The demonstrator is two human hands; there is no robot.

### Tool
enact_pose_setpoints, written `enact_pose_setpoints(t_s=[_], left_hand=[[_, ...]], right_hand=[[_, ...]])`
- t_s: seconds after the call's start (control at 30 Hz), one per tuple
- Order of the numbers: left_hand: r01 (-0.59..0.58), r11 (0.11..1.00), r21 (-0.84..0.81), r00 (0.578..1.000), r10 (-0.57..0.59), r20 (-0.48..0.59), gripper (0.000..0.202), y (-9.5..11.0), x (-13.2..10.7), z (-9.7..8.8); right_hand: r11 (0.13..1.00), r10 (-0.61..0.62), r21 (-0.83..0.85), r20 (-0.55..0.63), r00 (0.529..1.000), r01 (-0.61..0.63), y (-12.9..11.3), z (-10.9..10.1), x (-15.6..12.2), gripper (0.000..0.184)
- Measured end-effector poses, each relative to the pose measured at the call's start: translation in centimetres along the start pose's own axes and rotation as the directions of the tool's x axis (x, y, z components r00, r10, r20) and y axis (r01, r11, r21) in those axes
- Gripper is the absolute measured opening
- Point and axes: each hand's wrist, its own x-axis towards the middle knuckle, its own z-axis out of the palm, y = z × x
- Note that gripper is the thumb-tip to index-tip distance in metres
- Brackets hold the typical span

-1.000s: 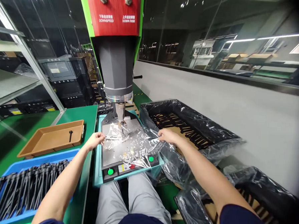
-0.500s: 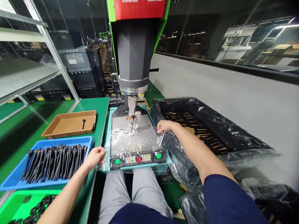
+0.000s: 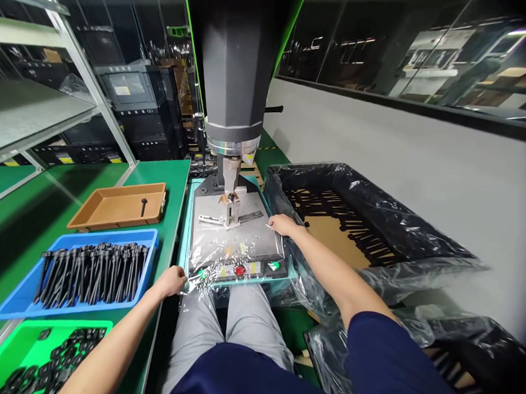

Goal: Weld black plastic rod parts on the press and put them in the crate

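Note:
A clear, crinkled plastic film stretches between my hands across the front of the machine's metal base plate. My left hand pinches one side of it, left of the base's front corner. At the plate's right edge, my right hand is closed on the other side. Behind the film, a small metal fixture stands under the machine's grey head, with a small dark part at its top. Green buttons and a red button line the front of the base, partly seen through the film.
On the green table to the left are a brown tray with one black bolt-like part, a blue bin of long black parts, and a green bin of black rings. A plastic-lined black crate with cardboard and black parts stands right.
The film has come down and toward me, uncovering the fixture. My right hand has shifted slightly left. The view has tilted down a little.

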Motion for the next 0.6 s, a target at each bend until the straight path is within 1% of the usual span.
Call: enact_pose_setpoints(t_s=[0.07,0.13,0.17,0.2,0.23,0.27,0.3,0.33,0.37,0.43,0.47,0.53,0.6], left_hand=[[-0.006,0.993,0.121,0.998,0.013,-0.060,0.008,0.7,-0.5,-0.6],[-0.003,0.975,0.222,0.989,0.036,-0.144,0.016,2.0,-0.8,-0.9],[-0.030,0.963,0.267,0.979,0.083,-0.188,0.022,2.9,-0.9,-0.9],[-0.088,0.946,0.313,0.960,0.164,-0.228,0.028,3.9,-0.9,-0.7],[-0.170,0.917,0.362,0.928,0.273,-0.255,0.033,4.9,-0.7,-0.4],[-0.263,0.872,0.413,0.883,0.390,-0.261,0.038,5.8,-0.5,0.1],[-0.340,0.822,0.458,0.840,0.484,-0.245,0.043,6.6,-0.1,0.6],[-0.387,0.782,0.489,0.816,0.537,-0.213,0.050,7.1,0.3,1.1],[-0.397,0.766,0.506,0.822,0.542,-0.176,0.058,7.4,0.7,1.6],[-0.359,0.772,0.525,0.872,0.478,-0.106,0.072,7.1,1.6,2.3],[-0.336,0.775,0.535,0.892,0.444,-0.084,0.076,6.8,1.9,2.5],[-0.312,0.766,0.562,0.905,0.421,-0.070,0.077,5.8,2.4,2.4],[-0.310,0.747,0.588,0.900,0.431,-0.074,0.075,5.0,2.7,2.1]], right_hand=[[1.000,-0.009,0.021,-0.027,1.000,0.010,-0.3,0.5,-0.1,0.024],[0.999,-0.009,0.046,-0.048,0.999,0.011,-0.6,0.9,-0.2,0.023],[0.998,-0.005,0.057,-0.056,0.998,0.008,-0.7,1.0,-0.2,0.022],[0.998,0.000,0.066,-0.061,0.998,0.004,-0.7,1.1,-0.1,0.022],[0.997,0.005,0.072,-0.065,0.998,0.000,-0.7,1.2,-0.1,0.022],[0.997,0.010,0.075,-0.068,0.998,-0.004,-0.7,1.2,0.0,0.021],[0.997,0.014,0.075,-0.070,0.997,-0.008,-0.6,1.2,0.0,0.021],[0.998,0.019,0.069,-0.073,0.997,-0.014,-0.4,1.1,0.1,0.021],[0.998,0.024,0.059,-0.075,0.997,-0.020,-0.3,1.1,0.1,0.021],[0.999,0.034,0.027,-0.075,0.997,-0.032,0.1,0.9,0.0,0.020],[0.999,0.034,0.008,-0.074,0.997,-0.034,0.3,0.8,-0.1,0.020],[0.999,0.024,-0.030,-0.074,0.997,-0.026,0.7,0.7,-0.2,0.019],[0.998,0.006,-0.063,-0.079,0.997,-0.011,0.8,0.6,-0.4,0.020]])
